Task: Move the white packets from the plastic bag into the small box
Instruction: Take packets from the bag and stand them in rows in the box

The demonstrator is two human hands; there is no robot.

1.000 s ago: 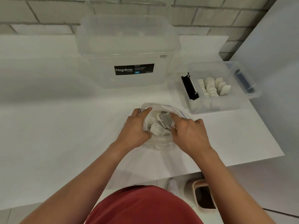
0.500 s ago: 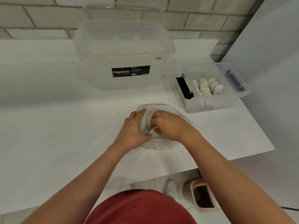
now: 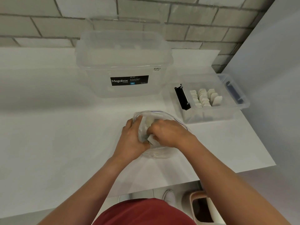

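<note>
A clear plastic bag [image 3: 164, 152] with a blue zip line lies on the white table near the front edge. My left hand [image 3: 132, 140] grips the bag's left rim and holds it open. Reaching into the bag, my right hand [image 3: 168, 133] has its fingers curled round white packets [image 3: 151, 140], most of which it hides. To the right stands the small clear box [image 3: 233, 111], with several white packets [image 3: 205, 98] standing in rows inside it and a black clip part at its left end.
A large clear Megabox tub [image 3: 125, 65] stands behind the bag against the brick wall. The table's front edge runs just below my forearms. On the floor below sit a beige bin [image 3: 203, 207] and my shoe.
My right hand has gone from the bag's right rim into the bag and closed on packets. The loose packets seen earlier are now covered by it. My left hand has stayed on the rim.
</note>
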